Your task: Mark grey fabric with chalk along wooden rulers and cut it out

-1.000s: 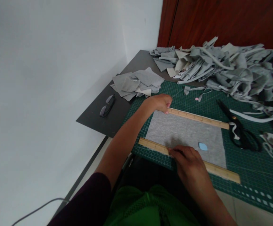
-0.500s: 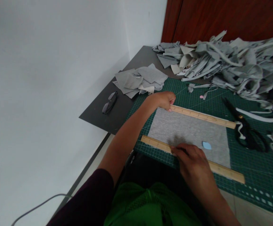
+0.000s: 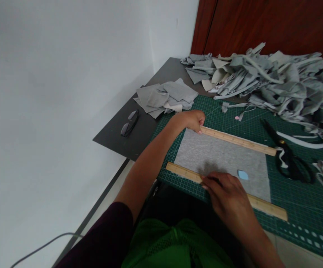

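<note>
White wall on my left and a dark red door at the back frame the counter point(image 3: 139, 136), most of it covered by a green cutting mat point(image 3: 297, 197). Largest on it is the heap of grey scraps point(image 3: 273, 83) at the far side, with a smaller stack of cut squares point(image 3: 165, 96) nearer the wall. Between my hands lies the grey cloth point(image 3: 219, 158), flat, bounded by two wooden rulers whose long axes run nearly parallel, left to right and slanting toward me on the right. My left hand point(image 3: 190, 120) reaches across and presses curled fingers on the left end of the far ruler point(image 3: 238, 140); nothing is enclosed in that grip. My right hand point(image 3: 228, 193) lies flat, fingers spread loosely over the near ruler point(image 3: 267, 208), pinning it at the cloth's near edge. Scissors point(image 3: 288, 160) lie to the right, well apart from either hand. Just beyond my right fingertips a small blue chalk point(image 3: 243, 174) rests on the cloth. Glasses point(image 3: 129, 123) sit on the bare counter.
</note>
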Demonstrator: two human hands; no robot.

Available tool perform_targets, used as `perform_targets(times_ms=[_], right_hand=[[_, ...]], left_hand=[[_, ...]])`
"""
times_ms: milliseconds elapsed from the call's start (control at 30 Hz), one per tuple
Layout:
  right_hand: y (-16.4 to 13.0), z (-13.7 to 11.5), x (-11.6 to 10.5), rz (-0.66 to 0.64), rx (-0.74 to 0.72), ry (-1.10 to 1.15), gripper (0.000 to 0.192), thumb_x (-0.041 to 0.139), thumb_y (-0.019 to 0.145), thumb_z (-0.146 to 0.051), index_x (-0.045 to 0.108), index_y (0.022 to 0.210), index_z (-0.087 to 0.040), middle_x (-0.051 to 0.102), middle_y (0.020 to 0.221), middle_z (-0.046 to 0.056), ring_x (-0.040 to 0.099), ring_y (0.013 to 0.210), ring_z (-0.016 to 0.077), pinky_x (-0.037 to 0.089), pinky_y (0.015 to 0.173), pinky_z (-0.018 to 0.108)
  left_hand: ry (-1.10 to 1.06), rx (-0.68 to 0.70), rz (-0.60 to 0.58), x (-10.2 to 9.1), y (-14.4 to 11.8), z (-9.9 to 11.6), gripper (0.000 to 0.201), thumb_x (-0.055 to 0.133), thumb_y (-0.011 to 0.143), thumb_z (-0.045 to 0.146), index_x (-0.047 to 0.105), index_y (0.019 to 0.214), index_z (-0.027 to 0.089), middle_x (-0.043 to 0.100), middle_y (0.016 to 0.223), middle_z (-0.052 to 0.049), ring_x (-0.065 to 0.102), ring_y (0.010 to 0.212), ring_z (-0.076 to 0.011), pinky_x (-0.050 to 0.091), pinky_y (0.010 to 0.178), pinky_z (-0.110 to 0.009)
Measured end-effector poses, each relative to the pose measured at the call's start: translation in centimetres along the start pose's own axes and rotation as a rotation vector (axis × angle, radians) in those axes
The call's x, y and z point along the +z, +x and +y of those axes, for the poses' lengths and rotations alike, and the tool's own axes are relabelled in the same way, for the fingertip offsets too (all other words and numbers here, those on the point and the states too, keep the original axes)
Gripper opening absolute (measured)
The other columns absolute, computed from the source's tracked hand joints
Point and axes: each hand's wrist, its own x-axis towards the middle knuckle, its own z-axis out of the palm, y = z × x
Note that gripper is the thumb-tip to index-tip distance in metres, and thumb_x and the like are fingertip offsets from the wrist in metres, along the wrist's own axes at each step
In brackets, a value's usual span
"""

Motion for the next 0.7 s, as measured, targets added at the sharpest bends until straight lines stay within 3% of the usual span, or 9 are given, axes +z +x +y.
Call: perform_targets(times_ms=[500, 700], right_hand=[[-0.23, -0.15, 0.28, -0.007, -0.011, 0.002, 0.034, 0.053, 0.091, -0.001, 0.07, 0.114, -0.02, 0.067, 0.114, 0.012, 0.061, 0.102, 0.0297, 0.052, 0.091, 0.047], [-0.41, -0.18, 0.34, -0.003, 0.013, 0.015, 0.035, 0.054, 0.092, -0.004, 0.072, 0.115, -0.022, 0.069, 0.115, 0.011, 0.062, 0.103, 0.0299, 0.053, 0.093, 0.048]], left_hand=[[-0.025, -0.077, -0.004, -0.27, -0.23, -0.08, 0.028, 0.076, 0.076, 0.019, 0.072, 0.103, 0.012, 0.073, 0.105, -0.007, 0.064, 0.091, -0.019, 0.043, 0.075, -0.028], [0.029, -0.073, 0.056, -0.33, -0.56, -0.31, 0.04, 0.081, 0.072, 0.027, 0.069, 0.109, 0.016, 0.071, 0.113, -0.006, 0.062, 0.101, -0.0215, 0.044, 0.085, -0.03]])
